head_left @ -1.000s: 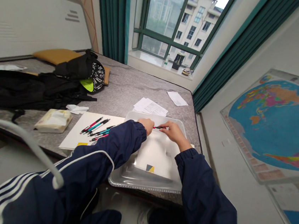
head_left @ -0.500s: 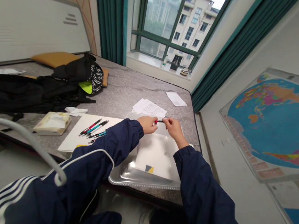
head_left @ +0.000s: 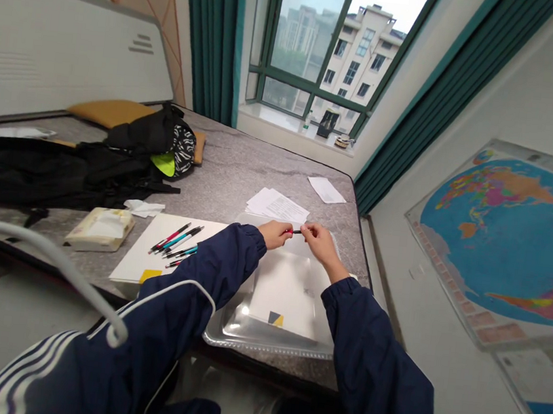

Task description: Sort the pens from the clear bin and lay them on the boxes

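A small red and black pen [head_left: 296, 231] is held level between my two hands, over the far part of a clear plastic tray [head_left: 228, 334]. My left hand [head_left: 274, 234] is closed on its red end. At the black end, the fingertips of my right hand [head_left: 318, 243] pinch it. My fingers cover much of the pen. Under my hands, a white sheet or box with a grey and yellow corner mark [head_left: 282, 293] lies in the tray. To the left, several red, blue and black pens [head_left: 177, 239] rest on a white board or box [head_left: 135, 261].
Printed papers [head_left: 279, 204] lie just beyond the tray, with another sheet [head_left: 326, 190] farther right. A tissue pack [head_left: 99, 230], a black backpack [head_left: 63, 171] and a patterned cap [head_left: 182, 151] are on the left. A white cable [head_left: 55, 243] crosses the lower left.
Both hands stay together on the pen, and slightly less of it shows between them. The whole view has shifted a little, so the scene sits slightly lower.
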Tool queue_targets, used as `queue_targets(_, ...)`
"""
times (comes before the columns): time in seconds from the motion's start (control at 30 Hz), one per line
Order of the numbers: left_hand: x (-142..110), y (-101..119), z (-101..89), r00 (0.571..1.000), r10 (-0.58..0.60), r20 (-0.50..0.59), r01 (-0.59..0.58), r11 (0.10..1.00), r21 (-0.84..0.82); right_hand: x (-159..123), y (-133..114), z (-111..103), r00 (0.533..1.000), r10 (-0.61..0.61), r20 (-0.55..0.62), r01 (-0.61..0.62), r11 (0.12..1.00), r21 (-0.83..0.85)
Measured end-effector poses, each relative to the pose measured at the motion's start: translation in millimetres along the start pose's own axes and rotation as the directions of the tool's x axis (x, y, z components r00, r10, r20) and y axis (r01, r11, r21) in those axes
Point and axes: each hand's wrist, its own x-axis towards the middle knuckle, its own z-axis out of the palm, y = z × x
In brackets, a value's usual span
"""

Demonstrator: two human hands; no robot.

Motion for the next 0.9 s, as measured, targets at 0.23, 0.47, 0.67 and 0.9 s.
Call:
queue_targets(0.23,0.5,-2.6,-1.1,0.999,0.037,0.005,-0.037,0.999,-0.028,-1.1,0.6,1.9,0.999,0.030,-0.044,-0.022,0.985,0.171)
queue_targets(0.47,-1.9,2.3,-4.0,0.999,0.031,-0.009,-0.031,0.999,-0.036,-9.0,-6.8,-2.8,0.999,0.018,-0.035,-0.021,0.996,-0.088)
queue_targets(0.67,0.9,-1.9,0.6,0.996,0.055,-0.070,-0.059,0.997,-0.056,-4.6,-1.4,1.9,0.999,0.016,-0.045,-0.013,0.998,0.067)
queue_targets(0.9,4.0,-4.0,2.5,0.996,0.065,-0.060,-0.066,0.998,-0.018,-3.7,2.8,4.4,0.999,0.008,0.041,-0.009,1.000,0.029)
